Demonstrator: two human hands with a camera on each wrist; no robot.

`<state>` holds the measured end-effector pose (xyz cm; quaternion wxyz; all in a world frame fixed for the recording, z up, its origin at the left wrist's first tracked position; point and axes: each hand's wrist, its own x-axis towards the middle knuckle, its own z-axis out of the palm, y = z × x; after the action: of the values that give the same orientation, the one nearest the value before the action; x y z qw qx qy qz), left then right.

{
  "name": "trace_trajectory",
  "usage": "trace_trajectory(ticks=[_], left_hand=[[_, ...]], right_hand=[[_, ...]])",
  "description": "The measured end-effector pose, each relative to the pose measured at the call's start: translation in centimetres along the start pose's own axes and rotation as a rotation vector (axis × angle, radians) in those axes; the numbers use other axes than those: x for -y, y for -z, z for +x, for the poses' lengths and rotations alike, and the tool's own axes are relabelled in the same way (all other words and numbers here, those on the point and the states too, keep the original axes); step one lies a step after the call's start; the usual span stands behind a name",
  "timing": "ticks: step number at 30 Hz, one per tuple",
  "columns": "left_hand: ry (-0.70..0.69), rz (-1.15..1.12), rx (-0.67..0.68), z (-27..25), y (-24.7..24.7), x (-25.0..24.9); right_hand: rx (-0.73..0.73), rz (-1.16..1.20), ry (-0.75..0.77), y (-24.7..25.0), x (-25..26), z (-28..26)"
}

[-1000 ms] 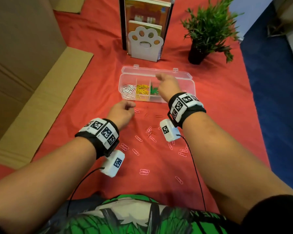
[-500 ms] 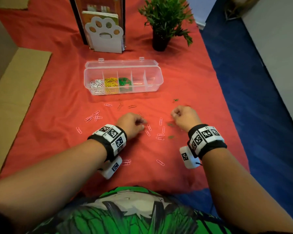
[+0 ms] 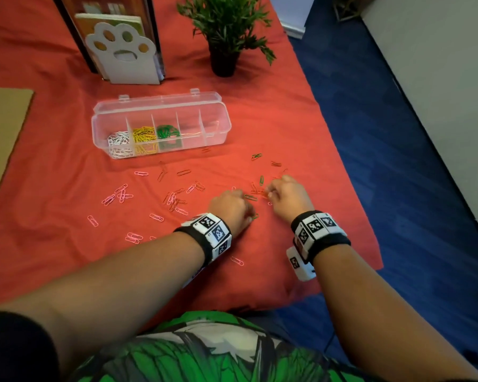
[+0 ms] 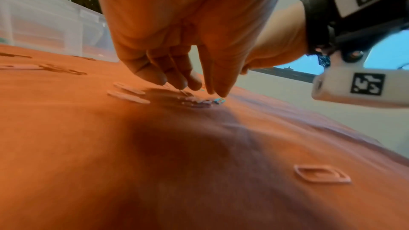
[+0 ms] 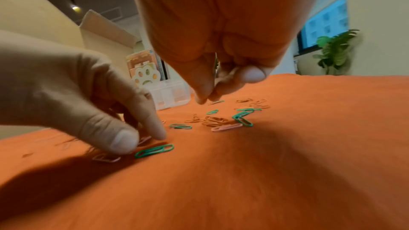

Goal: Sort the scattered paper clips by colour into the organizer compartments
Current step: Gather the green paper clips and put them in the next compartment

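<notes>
The clear organizer [image 3: 221, 133] stands open on the red cloth, with white, yellow and green clips in its three left compartments. Pink clips [image 3: 122, 193] lie scattered left of my hands, and green and orange clips [image 5: 221, 120] lie in a loose pile by my right hand. My left hand [image 5: 143, 140] curls down onto the cloth, thumb and forefinger pinching a pink clip, beside a green clip [image 5: 155, 150]. My right hand [image 5: 203, 100] hovers over the pile, thumb and forefinger pinched together, with a thin sliver of a clip showing between its curled fingers.
A potted plant [image 3: 224, 28] and a paw-shaped book holder [image 3: 122, 56] stand behind the organizer. Cardboard [image 3: 3, 128] lies at the left. The cloth's right edge [image 3: 351, 188] drops to blue floor close to my right hand.
My right hand left the organizer and came down to the clips at the right. My left hand moved right to work beside it.
</notes>
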<state>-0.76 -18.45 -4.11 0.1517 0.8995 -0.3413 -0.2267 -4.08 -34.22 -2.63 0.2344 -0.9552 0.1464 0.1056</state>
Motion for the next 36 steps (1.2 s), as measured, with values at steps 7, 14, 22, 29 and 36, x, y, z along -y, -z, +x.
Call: trace_trajectory(ticks=[7,14,22,29,36], left_hand=[[-0.130,0.242,0.002,0.1,-0.4,-0.3],[-0.042,-0.029,-0.022,0.4,0.3,0.3],[0.382,-1.029,-0.104,1.6,2.9,1.0],[0.570,-1.679,-0.025,1.6,4.9,1.2],[0.300,-0.653,-0.130,3.5,2.1,1.2]], right_hand=[[-0.060,-0.098,-0.168,2.0,-1.7,1.6],[0.019,-0.042,-0.100,0.2,-2.2,1.6],[-0.021,0.055,-0.050,-0.5,-0.9,2.8],[-0.063,0.048,-0.066,0.9,-2.4,3.3],[0.087,-0.033,0.155,-0.5,-2.0,2.9]])
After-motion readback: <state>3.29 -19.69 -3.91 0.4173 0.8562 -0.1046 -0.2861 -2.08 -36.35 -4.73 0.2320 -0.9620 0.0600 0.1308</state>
